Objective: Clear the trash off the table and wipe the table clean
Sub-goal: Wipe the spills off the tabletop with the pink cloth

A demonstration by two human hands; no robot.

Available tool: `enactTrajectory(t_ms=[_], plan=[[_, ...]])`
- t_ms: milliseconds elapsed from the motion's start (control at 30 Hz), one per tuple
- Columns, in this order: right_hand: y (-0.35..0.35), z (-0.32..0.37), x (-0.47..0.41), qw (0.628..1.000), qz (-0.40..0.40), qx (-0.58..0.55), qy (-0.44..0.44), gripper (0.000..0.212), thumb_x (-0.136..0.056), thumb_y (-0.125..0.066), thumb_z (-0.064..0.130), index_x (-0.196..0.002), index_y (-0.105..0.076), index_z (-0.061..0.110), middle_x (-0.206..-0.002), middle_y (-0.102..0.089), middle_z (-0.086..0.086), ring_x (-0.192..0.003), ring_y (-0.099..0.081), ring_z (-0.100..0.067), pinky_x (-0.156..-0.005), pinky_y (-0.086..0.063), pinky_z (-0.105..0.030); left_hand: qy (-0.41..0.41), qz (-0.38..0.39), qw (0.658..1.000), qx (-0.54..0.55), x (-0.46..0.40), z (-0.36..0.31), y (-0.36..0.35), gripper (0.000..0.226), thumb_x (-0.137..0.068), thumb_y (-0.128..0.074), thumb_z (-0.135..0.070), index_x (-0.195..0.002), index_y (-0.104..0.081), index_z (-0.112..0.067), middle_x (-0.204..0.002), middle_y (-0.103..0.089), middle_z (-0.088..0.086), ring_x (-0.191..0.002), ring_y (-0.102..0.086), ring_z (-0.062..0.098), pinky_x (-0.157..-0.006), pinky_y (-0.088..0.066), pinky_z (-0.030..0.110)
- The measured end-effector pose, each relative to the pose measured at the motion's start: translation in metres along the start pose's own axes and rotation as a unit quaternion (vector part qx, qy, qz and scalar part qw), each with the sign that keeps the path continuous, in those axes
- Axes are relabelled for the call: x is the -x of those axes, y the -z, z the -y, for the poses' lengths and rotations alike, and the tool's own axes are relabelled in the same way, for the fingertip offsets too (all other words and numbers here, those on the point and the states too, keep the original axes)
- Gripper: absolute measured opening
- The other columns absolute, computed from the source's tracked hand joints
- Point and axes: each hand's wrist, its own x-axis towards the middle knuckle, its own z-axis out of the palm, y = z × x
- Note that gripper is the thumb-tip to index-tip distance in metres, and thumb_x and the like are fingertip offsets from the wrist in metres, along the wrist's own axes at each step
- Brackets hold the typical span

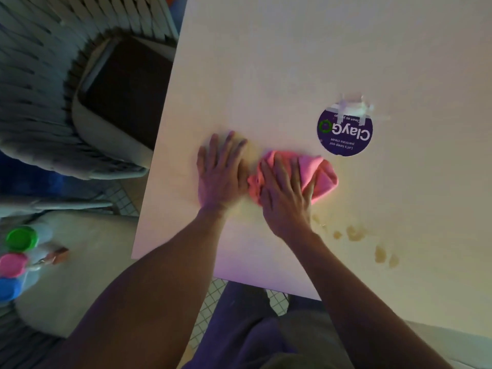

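Our right hand (pixel 286 194) lies flat on the cloth (pixel 318 173), fingers spread and straight, pressing it to the table (pixel 292 62) rather than gripping it. Our left hand (pixel 221 174) rests open just beside it, palm down on the bare top, fingers fanned and holding nothing.

The cloth is pink, bunched into a loose wad with soft folds bulging out beyond the fingertips. We judge it light and limp. It should slide freely under a flat palm but crumple if pushed from one edge, so the best hold is downward pressure over its middle, or a gathered handful at the folds if it must be lifted.

It sits near the middle of the pale table, a little short of a round purple sticker (pixel 344 130) taped down at its far edge. Toward our right, near the table's closer edge, a scatter of yellowish stains (pixel 355 233) lies well apart from the cloth, not yet wiped.

No loose trash shows on the top, so we take the clearing as done and the wiping as under way. Off the table to our left stand a woven chair (pixel 40 89) and some coloured lids (pixel 21 238).
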Motion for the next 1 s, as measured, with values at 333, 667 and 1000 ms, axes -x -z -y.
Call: enactTrajectory(t_ms=[333,667,1000], plan=[[0.000,-0.023,-0.024,0.994,-0.010,-0.021,-0.106,0.060,-0.096,-0.032,0.039,-0.155,-0.028,0.034,-0.165,-0.020,0.002,-0.153,-0.007,-0.030,-0.114,-0.003,-0.072,0.001,-0.020,1.000,0.004,0.000,0.001,0.000,0.045,-0.100,-0.043,-0.034,-0.145,-0.051,-0.031,-0.160,-0.038,-0.005,-0.150,-0.031,0.031,-0.120,-0.023,0.051],[-0.003,-0.039,0.077,0.998,0.032,0.021,0.055,0.055,-0.102,-0.025,0.047,-0.154,-0.032,0.031,-0.163,-0.026,0.001,-0.153,-0.012,-0.030,-0.115,-0.011,-0.068,-0.040,0.007,0.999,0.026,0.021,0.002,0.006,0.047,-0.101,-0.044,-0.031,-0.148,-0.046,-0.027,-0.162,-0.035,-0.001,-0.150,-0.027,0.033,-0.121,-0.019,0.052],[-0.003,-0.047,0.076,1.000,0.006,-0.020,-0.013,0.056,-0.100,-0.029,0.044,-0.155,-0.030,0.031,-0.165,-0.020,0.001,-0.154,-0.004,-0.028,-0.117,0.002,-0.068,0.001,0.025,1.000,0.019,0.063,-0.042,0.004,0.047,-0.100,-0.043,-0.033,-0.146,-0.048,-0.027,-0.161,-0.036,-0.001,-0.151,-0.026,0.033,-0.120,-0.018,0.059]])
